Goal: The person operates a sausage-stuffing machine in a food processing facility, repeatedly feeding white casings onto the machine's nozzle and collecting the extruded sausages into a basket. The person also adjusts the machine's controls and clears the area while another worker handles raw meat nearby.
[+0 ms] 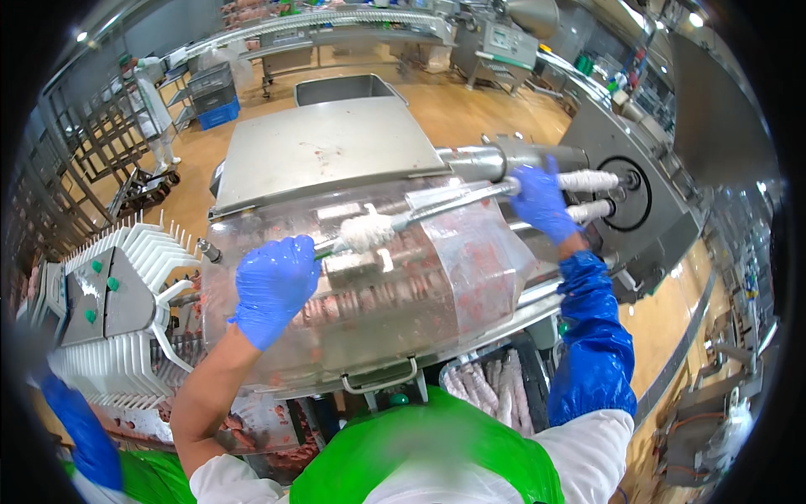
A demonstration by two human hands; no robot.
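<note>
A long metal tube (457, 202) slants over the machine's clear cover, a bunch of white shirred casing (367, 232) gathered around its left part. My left hand (275, 290), in a blue glove, is a fist at the left end of this tube, closed on a thin rod with a greenish tip that is mostly hidden. Farther right, my gloved right hand (541, 202) wraps around the tube's other end. Beside it, more white casing (588, 181) covers a horn fixed to the machine, and a second covered horn (592, 211) lies just below.
Under the clear cover (336, 336) run reddish sausage links. A steel lid (327, 151) lies beyond it. White hooks (159, 252) hang on a conveyor at left, near another person's blue sleeve (80, 428). Pale casing sticks (499, 391) fill a bin by my body. Someone in white (147, 109) stands far left.
</note>
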